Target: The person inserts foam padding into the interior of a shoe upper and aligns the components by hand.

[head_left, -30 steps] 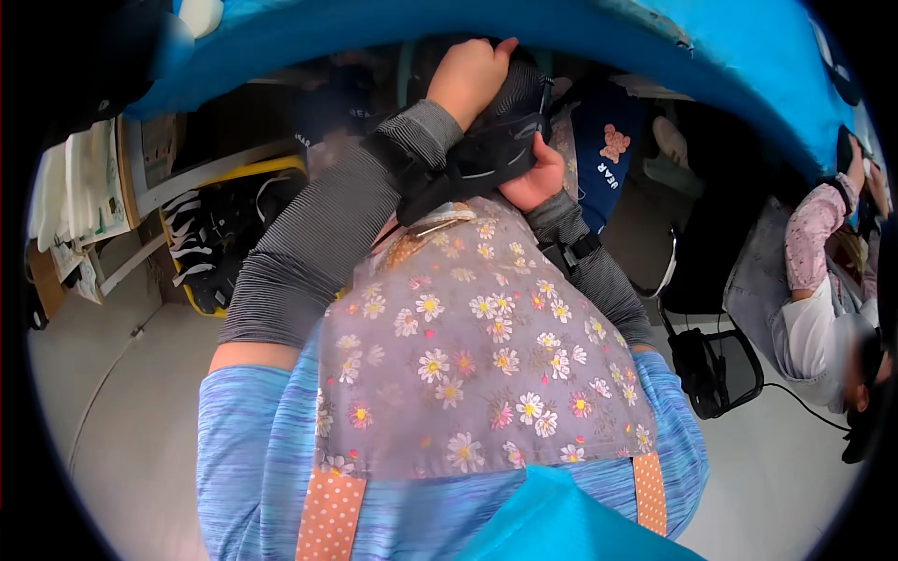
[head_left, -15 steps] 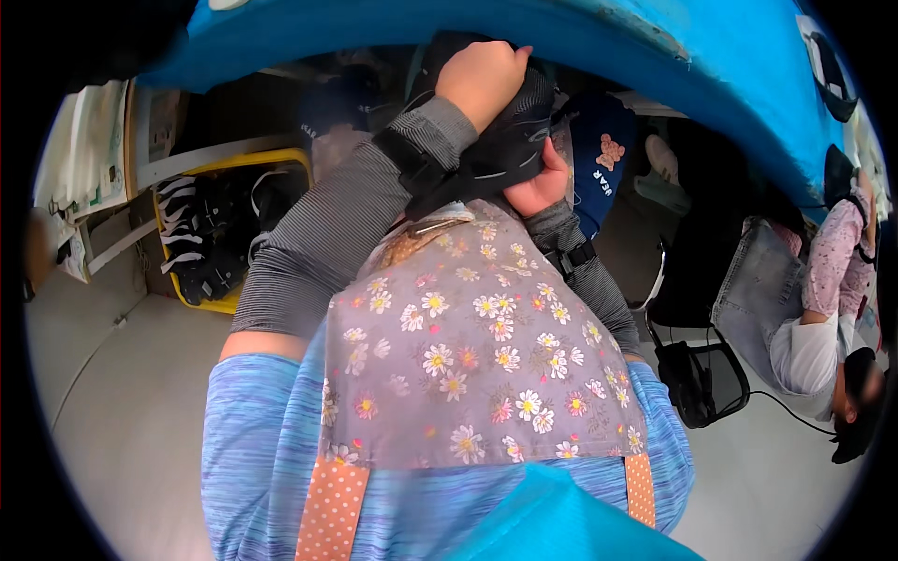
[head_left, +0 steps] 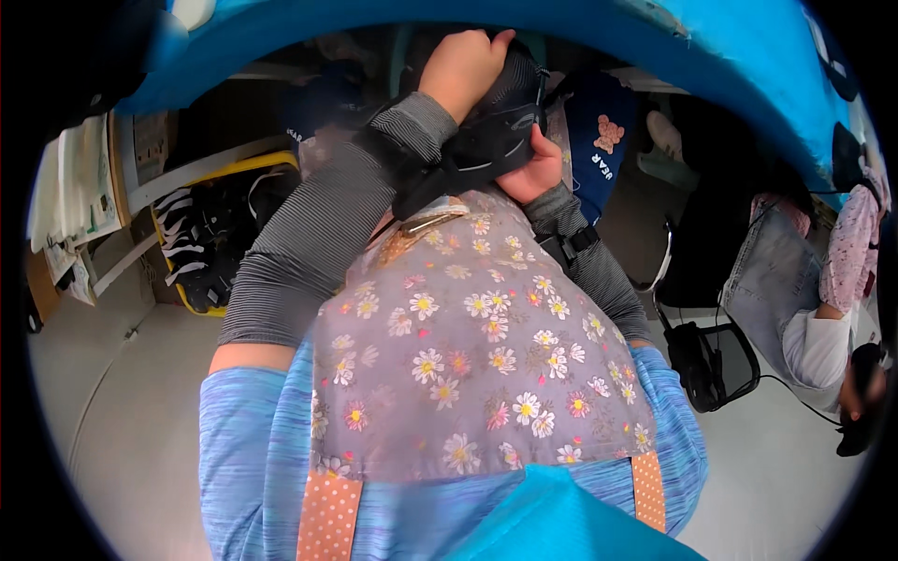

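Observation:
A black fabric piece (head_left: 505,129) with a finely ribbed part and thin pale strips is between my hands, above my lap and close to the table edge. My left hand (head_left: 465,73) lies over its upper part, closed, with the fingertips curled out of sight and the thumb sticking up to the right. Lower down, my right hand (head_left: 535,170) pinches the piece's right edge, thumb uppermost. Its fingers are partly hidden behind the fabric. What exactly the piece is, I cannot make out.
The blue-covered table (head_left: 599,37) curves across the top. At left stands a yellow crate (head_left: 201,304) holding several black-and-white pieces. A flowered apron (head_left: 477,355) covers my front. To the right, another person (head_left: 814,341) sits beside a black chair (head_left: 706,369).
My two hands and the black piece have shifted slightly left and up in the picture. More of the piece's lower right part shows by my right thumb. Both hands keep their hold.

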`<action>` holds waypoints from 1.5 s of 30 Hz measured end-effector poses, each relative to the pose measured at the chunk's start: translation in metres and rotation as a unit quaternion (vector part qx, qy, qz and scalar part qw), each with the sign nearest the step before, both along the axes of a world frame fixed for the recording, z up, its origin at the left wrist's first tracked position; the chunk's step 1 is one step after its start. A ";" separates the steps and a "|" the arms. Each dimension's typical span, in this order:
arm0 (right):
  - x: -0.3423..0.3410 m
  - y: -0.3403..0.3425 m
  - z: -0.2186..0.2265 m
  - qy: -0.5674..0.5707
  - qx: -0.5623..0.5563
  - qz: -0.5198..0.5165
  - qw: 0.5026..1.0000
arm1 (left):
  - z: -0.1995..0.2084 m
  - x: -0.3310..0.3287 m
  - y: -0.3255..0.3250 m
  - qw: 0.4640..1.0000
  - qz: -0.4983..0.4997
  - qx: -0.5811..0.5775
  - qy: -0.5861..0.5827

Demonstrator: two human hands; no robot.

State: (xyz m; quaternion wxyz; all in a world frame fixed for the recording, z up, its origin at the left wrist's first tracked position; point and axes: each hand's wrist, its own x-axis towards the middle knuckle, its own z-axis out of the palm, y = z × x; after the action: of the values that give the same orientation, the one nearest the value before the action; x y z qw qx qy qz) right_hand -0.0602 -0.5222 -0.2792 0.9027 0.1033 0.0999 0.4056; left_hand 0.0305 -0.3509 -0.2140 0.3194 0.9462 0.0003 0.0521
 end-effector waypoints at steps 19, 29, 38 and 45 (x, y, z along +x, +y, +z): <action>0.007 -0.009 0.017 -0.073 -0.205 -0.032 0.975 | 0.000 -0.004 0.000 0.993 0.028 0.053 -0.099; 0.006 -0.005 0.017 -0.059 -0.191 -0.012 0.980 | -0.005 -0.007 0.002 0.992 0.006 0.022 -0.126; 0.005 -0.002 0.013 -0.016 -0.095 -0.057 0.994 | 0.025 -0.012 -0.002 0.983 0.062 0.062 -0.162; 0.007 -0.005 0.003 -0.017 -0.098 -0.022 0.995 | -0.010 -0.003 0.001 0.987 0.025 0.016 -0.160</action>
State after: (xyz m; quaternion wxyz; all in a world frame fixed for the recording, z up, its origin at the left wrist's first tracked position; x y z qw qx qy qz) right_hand -0.0530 -0.5276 -0.2758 0.9186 0.0097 0.1211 0.3760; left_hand 0.0274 -0.3500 -0.2240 0.2991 0.9301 -0.0279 0.2113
